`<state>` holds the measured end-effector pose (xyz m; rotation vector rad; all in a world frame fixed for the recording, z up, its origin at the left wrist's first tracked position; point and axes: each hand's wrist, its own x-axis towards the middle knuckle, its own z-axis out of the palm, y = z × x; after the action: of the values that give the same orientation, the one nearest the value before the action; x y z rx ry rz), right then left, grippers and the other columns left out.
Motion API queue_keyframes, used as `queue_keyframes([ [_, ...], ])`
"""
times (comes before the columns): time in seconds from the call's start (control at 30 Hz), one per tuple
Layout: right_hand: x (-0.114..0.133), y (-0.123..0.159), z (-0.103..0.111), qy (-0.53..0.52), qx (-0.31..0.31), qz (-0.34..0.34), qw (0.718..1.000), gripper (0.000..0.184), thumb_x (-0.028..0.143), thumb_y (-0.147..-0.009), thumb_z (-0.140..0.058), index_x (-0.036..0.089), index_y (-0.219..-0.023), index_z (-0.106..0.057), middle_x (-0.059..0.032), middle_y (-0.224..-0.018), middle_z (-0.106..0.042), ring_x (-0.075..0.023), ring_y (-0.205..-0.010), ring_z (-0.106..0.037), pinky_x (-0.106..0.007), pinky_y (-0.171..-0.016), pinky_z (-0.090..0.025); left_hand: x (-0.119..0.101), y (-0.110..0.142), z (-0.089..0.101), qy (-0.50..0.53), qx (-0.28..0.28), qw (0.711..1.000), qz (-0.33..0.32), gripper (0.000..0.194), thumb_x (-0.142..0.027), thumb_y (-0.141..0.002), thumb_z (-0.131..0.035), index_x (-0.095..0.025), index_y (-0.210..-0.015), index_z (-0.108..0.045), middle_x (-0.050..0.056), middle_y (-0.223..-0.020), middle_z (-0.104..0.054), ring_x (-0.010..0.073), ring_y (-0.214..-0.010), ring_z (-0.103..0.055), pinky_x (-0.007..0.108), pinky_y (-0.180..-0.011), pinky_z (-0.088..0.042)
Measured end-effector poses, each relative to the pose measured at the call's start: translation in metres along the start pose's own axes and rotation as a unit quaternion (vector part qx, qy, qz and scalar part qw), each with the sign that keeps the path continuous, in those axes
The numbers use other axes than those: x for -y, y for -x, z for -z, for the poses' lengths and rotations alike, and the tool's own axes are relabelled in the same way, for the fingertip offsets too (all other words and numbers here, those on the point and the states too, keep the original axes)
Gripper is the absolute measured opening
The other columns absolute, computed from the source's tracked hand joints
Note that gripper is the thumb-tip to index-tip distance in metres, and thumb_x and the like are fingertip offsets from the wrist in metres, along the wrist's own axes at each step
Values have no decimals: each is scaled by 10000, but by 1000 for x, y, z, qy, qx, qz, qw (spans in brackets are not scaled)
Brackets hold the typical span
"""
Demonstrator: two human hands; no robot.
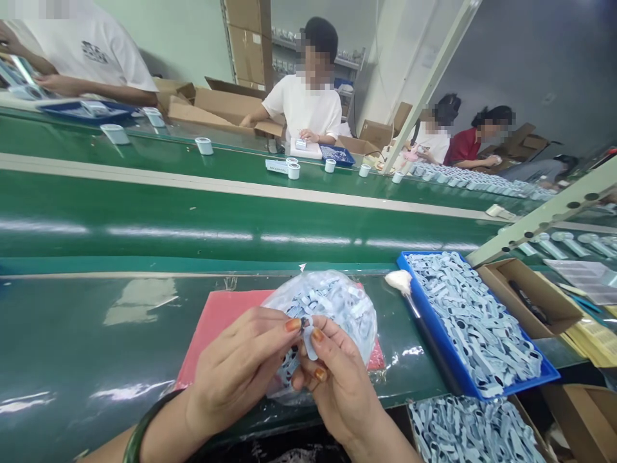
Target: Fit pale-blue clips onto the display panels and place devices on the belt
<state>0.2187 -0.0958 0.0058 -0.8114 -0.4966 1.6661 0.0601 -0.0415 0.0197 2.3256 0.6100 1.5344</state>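
Note:
Between my two hands is a small pale blue plastic strip with a rounded end (311, 345), held over a clear plastic bag (362, 310) full of similar strips. My right hand (340, 366) pinches the strip between thumb and fingers. At the strip's upper end, my left hand (245, 350) has its fingertips closed on a tiny dark piece (303, 323), whose kind is too small to make out. Under the bag lies a red mat (219, 315) on the green worktop.
To the right, a blue tray (523, 384) holds many pale strips; another box of strips (467, 427) sits below it. A white-tipped brush (400, 281) lies beside the tray. Beyond runs a green conveyor (216, 222) with white cups (204, 146); several co-workers sit across it.

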Motion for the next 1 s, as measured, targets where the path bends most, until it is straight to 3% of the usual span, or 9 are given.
queue_keyframes([
  [0.07,-1,-1,4,87,-33,20,995,552,653,-797,-842,196,-1034,-643,27,-780,-574,-60,-536,-375,-243,-566,-524,2,2,2,31,-5,998,46,660,26,-933,-642,-375,-1452,-570,-36,-943,-751,126,-859,-707,232,-849,-601],
  [0.13,0,0,9,251,-54,57,965,516,654,-894,-723,203,-1138,-669,-41,-895,-668,-109,-594,-515,-289,-611,-553,3,2,4,77,-33,990,110,633,-34,-965,-660,-375,-1486,-541,-33,-924,-738,124,-853,-705,245,-911,-599],
  [0.2,2,2,14,442,-72,140,883,415,526,-994,-598,220,-1258,-691,-121,-1128,-713,-208,-833,-676,-366,-756,-599,4,0,6,118,-54,978,164,586,-95,-984,-673,-334,-1502,-537,-8,-920,-738,143,-867,-717,272,-928,-619],
  [0.3,10,7,14,577,-90,280,762,354,311,-1029,-514,268,-1328,-699,-127,-1359,-655,-273,-1176,-670,-406,-927,-603,3,-4,7,157,-49,965,205,500,-182,-993,-704,-277,-1468,-580,27,-894,-742,169,-875,-730,265,-864,-647],
  [0.47,22,12,6,558,-9,347,754,347,239,-1037,-563,345,-1350,-667,-34,-1234,-709,-167,-1069,-711,-298,-894,-609,0,-4,4,199,-43,954,221,484,-238,-983,-741,-253,-1446,-600,38,-861,-733,168,-838,-724,257,-835,-655],
  [0.63,19,9,5,611,-29,414,674,200,218,-1028,-577,260,-1171,-710,-30,-1065,-752,-179,-935,-724,-320,-786,-581,0,-3,0,181,-57,952,242,451,-253,-967,-756,-227,-1399,-629,44,-875,-727,173,-815,-715,279,-816,-659],
  [0.77,20,10,8,590,-33,373,715,111,223,-1016,-589,248,-992,-695,-1,-975,-736,-145,-838,-712,-279,-707,-542,2,-6,2,169,-66,950,253,454,-264,-951,-775,-215,-1380,-635,42,-877,-728,171,-827,-717,265,-809,-655],
  [0.9,24,10,7,550,-46,361,751,79,264,-989,-631,241,-1055,-669,-4,-976,-708,-112,-704,-659,-261,-652,-515,0,-8,3,190,-47,939,284,454,-298,-945,-786,-214,-1368,-644,47,-871,-733,170,-803,-719,230,-727,-651],
  [1.0,25,8,6,534,-39,352,767,96,224,-985,-607,245,-1053,-671,-10,-975,-700,-123,-765,-658,-257,-676,-515,-4,-8,-1,217,-33,929,300,467,-315,-944,-792,-215,-1376,-645,58,-881,-741,175,-794,-725,235,-723,-663],
])
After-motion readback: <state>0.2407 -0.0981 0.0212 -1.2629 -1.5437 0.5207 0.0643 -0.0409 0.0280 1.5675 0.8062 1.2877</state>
